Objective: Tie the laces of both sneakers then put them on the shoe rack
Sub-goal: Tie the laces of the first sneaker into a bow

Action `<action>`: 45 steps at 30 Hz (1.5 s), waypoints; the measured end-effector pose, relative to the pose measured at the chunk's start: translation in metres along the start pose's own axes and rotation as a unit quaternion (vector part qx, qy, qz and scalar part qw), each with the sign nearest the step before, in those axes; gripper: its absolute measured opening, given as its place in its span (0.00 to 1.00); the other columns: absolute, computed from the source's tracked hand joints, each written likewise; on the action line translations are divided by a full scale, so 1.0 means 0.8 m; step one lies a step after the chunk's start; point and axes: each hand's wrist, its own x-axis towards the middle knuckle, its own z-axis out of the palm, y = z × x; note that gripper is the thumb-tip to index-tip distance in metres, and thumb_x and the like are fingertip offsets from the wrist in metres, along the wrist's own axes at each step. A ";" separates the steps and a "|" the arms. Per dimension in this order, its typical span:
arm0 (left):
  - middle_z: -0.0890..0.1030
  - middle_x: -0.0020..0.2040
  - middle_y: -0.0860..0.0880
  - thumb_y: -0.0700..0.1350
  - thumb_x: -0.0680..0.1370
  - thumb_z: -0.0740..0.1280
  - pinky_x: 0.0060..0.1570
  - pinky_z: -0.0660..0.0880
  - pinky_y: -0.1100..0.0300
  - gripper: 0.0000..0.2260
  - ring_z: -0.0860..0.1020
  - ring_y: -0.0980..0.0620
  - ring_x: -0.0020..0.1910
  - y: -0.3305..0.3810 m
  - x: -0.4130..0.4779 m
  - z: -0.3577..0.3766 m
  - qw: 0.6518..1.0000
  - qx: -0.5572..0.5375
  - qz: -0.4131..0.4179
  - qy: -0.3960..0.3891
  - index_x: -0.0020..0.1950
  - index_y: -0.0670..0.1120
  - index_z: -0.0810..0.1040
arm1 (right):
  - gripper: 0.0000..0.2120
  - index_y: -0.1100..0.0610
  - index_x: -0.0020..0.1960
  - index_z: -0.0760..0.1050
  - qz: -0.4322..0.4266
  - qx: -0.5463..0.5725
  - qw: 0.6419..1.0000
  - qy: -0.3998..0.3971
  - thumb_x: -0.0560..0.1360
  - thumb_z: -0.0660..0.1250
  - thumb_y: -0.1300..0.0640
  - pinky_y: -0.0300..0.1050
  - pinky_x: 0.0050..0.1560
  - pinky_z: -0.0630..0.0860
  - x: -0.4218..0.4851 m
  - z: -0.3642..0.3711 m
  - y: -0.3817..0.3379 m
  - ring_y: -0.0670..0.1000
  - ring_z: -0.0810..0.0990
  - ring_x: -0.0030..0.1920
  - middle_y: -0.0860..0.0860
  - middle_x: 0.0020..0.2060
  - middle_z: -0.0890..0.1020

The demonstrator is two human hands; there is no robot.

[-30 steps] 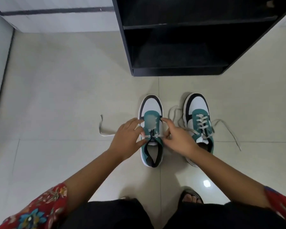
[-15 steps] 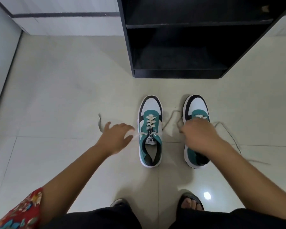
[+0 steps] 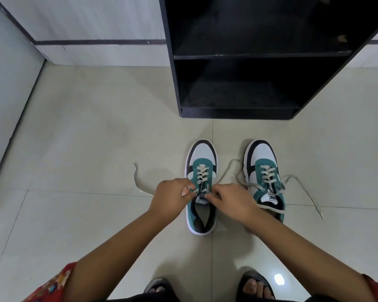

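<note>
Head view. Two teal, white and black sneakers stand side by side on the tiled floor, toes toward the black shoe rack, just short of its base. Left hand and right hand meet over the tongue of the left sneaker, fingers curled and pinching its laces. The right sneaker sits beside it, its untied laces trailing away from the rack.

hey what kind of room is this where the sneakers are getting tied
Probably a home entryway or hallway corner: a black shoe rack stands against the wall, the floor is pale glossy tile, and two teal-and-white sneakers sit on it before the rack.
</note>
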 end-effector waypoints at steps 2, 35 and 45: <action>0.83 0.45 0.48 0.47 0.76 0.64 0.52 0.72 0.53 0.09 0.79 0.46 0.46 0.000 0.009 -0.005 0.996 0.081 0.044 -0.011 0.49 0.47 0.83 | 0.17 0.58 0.35 0.70 0.031 0.128 0.991 -0.015 0.78 0.58 0.49 0.49 0.38 0.68 0.003 0.005 0.001 0.57 0.76 0.37 0.54 0.31 0.75; 0.79 0.41 0.49 0.52 0.79 0.61 0.38 0.71 0.62 0.16 0.77 0.52 0.39 0.024 -0.007 0.008 0.875 -0.413 -0.250 -0.023 0.51 0.39 0.78 | 0.08 0.54 0.44 0.78 0.171 0.478 0.859 0.070 0.77 0.64 0.53 0.43 0.46 0.75 -0.019 0.029 -0.001 0.49 0.79 0.43 0.48 0.38 0.81; 0.76 0.46 0.50 0.46 0.82 0.52 0.45 0.68 0.70 0.13 0.75 0.59 0.48 0.034 -0.005 0.000 0.894 -0.428 -0.133 -0.028 0.43 0.44 0.71 | 0.13 0.54 0.39 0.72 0.035 0.443 0.894 0.055 0.80 0.57 0.59 0.34 0.38 0.66 0.005 0.022 -0.016 0.38 0.70 0.31 0.40 0.28 0.75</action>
